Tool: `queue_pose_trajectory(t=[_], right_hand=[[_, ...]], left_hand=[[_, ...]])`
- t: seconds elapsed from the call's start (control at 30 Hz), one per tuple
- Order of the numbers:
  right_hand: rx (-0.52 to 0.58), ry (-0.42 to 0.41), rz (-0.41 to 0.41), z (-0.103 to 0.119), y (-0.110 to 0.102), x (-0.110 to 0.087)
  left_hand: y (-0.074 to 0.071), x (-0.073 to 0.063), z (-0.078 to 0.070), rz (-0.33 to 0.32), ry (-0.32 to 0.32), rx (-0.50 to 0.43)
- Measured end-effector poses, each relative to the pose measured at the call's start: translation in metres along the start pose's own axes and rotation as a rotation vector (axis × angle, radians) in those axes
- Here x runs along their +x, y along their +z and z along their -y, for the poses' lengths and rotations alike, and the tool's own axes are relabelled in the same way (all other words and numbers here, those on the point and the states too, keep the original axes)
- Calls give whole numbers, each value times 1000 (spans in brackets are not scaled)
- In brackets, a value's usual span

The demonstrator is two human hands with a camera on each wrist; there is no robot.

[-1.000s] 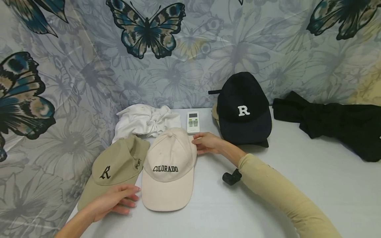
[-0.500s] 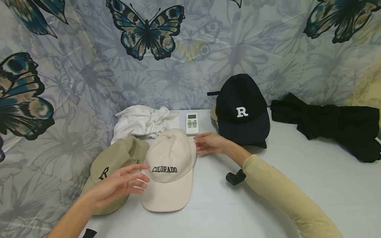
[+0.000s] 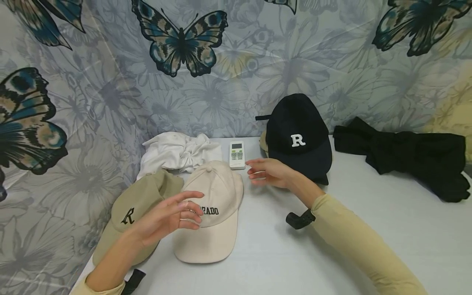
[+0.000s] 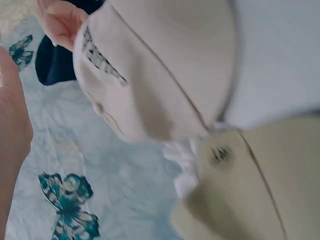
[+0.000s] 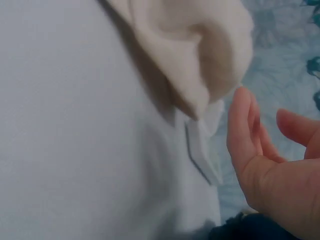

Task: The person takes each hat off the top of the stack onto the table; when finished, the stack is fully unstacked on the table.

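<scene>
A cream cap (image 3: 206, 246) lettered in black lies on the table with its brim toward me. My left hand (image 3: 167, 217) hovers over its front with fingers loosely extended, covering part of the lettering. To the right of the crown is my right hand (image 3: 271, 172), its fingers relaxed and holding nothing. The right wrist view shows that hand's fingertips just off the cream cap (image 5: 215, 45). A khaki cap (image 3: 147, 194) with a black R sits to the left, partly behind my left forearm. Beyond the right fingertips lies a white remote control (image 3: 237, 155).
A black cap (image 3: 298, 119) with a white R is stacked on a tan one at the back, right of the remote. Crumpled white cloth (image 3: 177, 149) lies behind the cream cap. Black clothing (image 3: 409, 147) lies far right. A butterfly-print sheet (image 3: 217, 98) hangs behind the table.
My left hand has moved up and right from beside the cream cap's brim to over its front. My right hand has drawn away from the cap's right edge, toward the black cap.
</scene>
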State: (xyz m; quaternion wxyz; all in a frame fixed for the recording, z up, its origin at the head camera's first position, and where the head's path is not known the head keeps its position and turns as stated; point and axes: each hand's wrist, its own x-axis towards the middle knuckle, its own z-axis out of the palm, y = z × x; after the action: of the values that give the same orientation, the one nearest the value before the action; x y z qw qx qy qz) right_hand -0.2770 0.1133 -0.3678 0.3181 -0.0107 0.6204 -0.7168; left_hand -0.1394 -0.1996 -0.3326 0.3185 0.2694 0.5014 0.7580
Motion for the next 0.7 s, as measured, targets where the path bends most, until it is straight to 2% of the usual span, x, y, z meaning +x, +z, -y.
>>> queue_pose_trajectory(t=[0.13,0.4,0.53,0.7], right_hand=[[33,-57,19,9,-5,-13],[134,-152,57,23,-18,-38],[167,-150,50,22,-24,-42],[187,-117,30,15,-25,-42]], left_hand=[[8,23,2,-13,18,-6],[28,66,2,-150,-1,11],[29,76,-1,-223,4,11],[24,81,-5,-303,24,-2]])
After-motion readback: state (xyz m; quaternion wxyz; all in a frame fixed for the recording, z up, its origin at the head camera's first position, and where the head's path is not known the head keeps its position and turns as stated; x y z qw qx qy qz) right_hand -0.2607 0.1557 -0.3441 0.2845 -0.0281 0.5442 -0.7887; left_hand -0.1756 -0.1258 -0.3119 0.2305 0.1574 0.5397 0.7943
